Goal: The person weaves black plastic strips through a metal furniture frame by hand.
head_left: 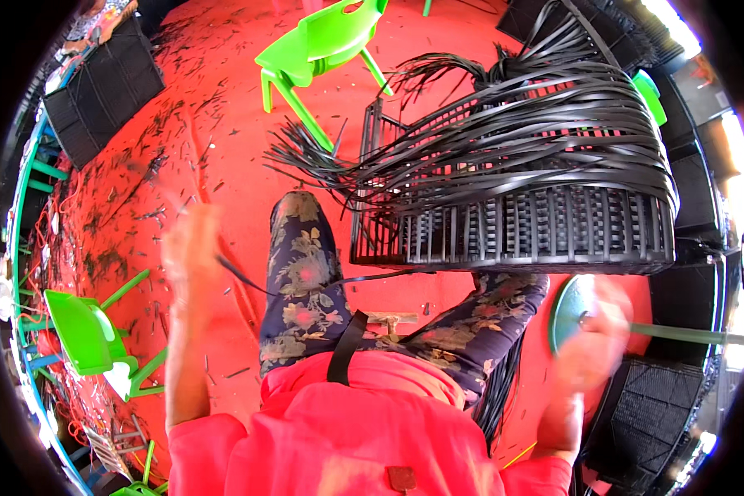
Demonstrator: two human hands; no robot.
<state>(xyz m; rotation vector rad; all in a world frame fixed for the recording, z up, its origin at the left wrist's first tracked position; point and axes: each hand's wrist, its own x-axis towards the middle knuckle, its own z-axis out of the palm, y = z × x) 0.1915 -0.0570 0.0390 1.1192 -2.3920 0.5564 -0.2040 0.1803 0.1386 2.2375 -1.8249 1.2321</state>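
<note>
Your left hand [192, 248] was raised at the left, blurred, pinching a thin black plastic strip [248, 281] that ran right across your flower-patterned knee toward the half-woven black plastic basket [512, 223], which lay on its side on the red floor [215, 140] just beyond your knees, loose strips fanning over it. Your right hand [591, 343] was blurred near the right; whether it gripped anything, you could not tell. A green plastic chair [322, 41] stood farther off.

Glossy black plastic woven basket [512, 223]
</note>
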